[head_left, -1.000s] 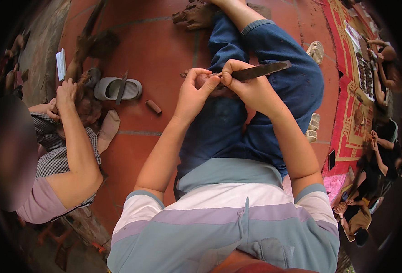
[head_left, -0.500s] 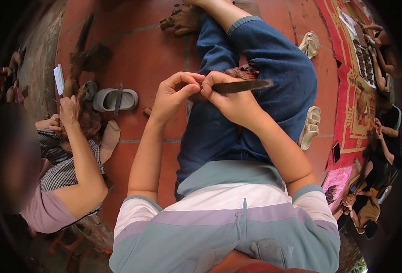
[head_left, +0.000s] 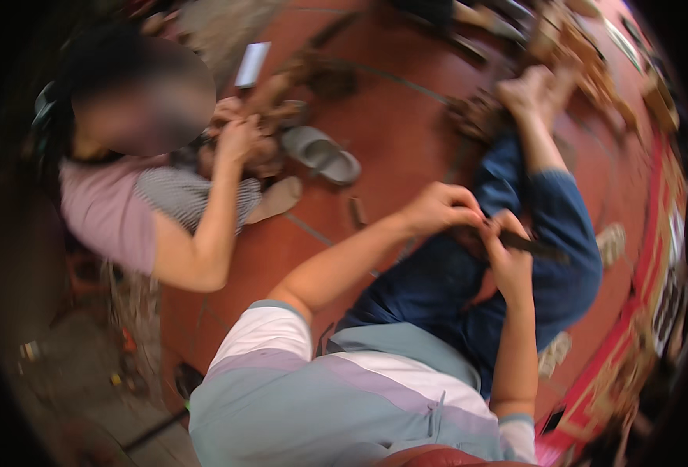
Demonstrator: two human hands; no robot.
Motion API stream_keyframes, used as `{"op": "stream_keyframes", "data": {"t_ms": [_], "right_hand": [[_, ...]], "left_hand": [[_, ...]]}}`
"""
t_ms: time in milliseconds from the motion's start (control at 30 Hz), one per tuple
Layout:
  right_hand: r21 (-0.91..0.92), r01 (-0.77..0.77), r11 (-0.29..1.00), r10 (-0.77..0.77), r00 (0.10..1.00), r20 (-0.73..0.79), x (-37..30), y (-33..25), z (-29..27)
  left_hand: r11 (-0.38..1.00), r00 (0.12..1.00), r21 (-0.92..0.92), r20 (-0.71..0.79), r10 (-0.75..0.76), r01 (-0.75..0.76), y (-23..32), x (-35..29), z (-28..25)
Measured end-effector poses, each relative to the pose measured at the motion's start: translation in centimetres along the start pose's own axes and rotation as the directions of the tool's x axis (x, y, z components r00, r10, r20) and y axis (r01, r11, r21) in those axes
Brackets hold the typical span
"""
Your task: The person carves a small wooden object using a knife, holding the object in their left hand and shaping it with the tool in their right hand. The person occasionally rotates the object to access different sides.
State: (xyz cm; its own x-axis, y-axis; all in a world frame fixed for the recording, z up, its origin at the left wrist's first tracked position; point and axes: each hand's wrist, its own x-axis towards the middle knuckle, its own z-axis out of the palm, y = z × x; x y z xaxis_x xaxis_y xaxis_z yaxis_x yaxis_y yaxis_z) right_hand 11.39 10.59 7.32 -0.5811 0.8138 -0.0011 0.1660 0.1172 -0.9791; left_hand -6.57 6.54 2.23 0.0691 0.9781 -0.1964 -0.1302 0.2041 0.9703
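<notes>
My right hand (head_left: 510, 247) grips a long, flat, dark file-like tool (head_left: 537, 247), whose far end points right over my jeans-covered knee. Close against it, my left hand (head_left: 445, 208) is closed in a pinch, thumb and forefinger together. Whatever sits between those fingertips is too small and blurred to make out. Both hands meet above my lap, over my blue jeans (head_left: 429, 284).
On my left sits a person in a mauve shirt (head_left: 110, 210), hands busy near a brown wooden piece (head_left: 270, 93). A grey slipper (head_left: 320, 153) lies on the red tiled floor (head_left: 394, 124). Brown gnarled wood (head_left: 472, 117) is by my foot; a red patterned mat (head_left: 620, 366) runs along the right.
The whole view has swung left, so the neighbouring person and slipper sit further into the picture and my hands further right. Both hands stay together, with the dark tool still in the right.
</notes>
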Motion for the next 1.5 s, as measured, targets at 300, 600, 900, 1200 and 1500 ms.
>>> {"op": "stream_keyframes", "data": {"t_ms": [300, 600, 900, 1200, 1500], "right_hand": [[0.117, 0.049, 0.992, -0.067, 0.985, 0.159, -0.4, 1.8, 0.5], [0.084, 0.143, 0.986, -0.151, 0.984, 0.092, -0.3, 2.8, -1.1], [0.166, 0.218, 0.962, -0.217, 0.976, -0.025, -0.1, 2.8, 0.3], [0.02, 0.187, 0.982, -0.188, 0.982, 0.01, -1.3, 1.9, 0.9], [-0.24, 0.324, 0.915, -0.345, 0.938, -0.047, -1.3, -0.5, 1.0]], "left_hand": [[0.994, 0.997, -0.109, 0.069, 0.038, -0.03, -0.3, -1.3, -1.0], [0.979, 0.994, 0.173, -0.004, -0.113, 0.112, 1.9, -0.9, 0.6], [0.996, 0.997, 0.059, 0.036, -0.063, 0.061, 0.8, -0.4, -0.1], [0.998, 0.998, 0.011, -0.017, -0.054, 0.054, 0.1, -1.8, 0.1], [0.987, 0.985, 0.079, 0.114, 0.13, -0.14, 0.1, -1.4, -1.2]]}}
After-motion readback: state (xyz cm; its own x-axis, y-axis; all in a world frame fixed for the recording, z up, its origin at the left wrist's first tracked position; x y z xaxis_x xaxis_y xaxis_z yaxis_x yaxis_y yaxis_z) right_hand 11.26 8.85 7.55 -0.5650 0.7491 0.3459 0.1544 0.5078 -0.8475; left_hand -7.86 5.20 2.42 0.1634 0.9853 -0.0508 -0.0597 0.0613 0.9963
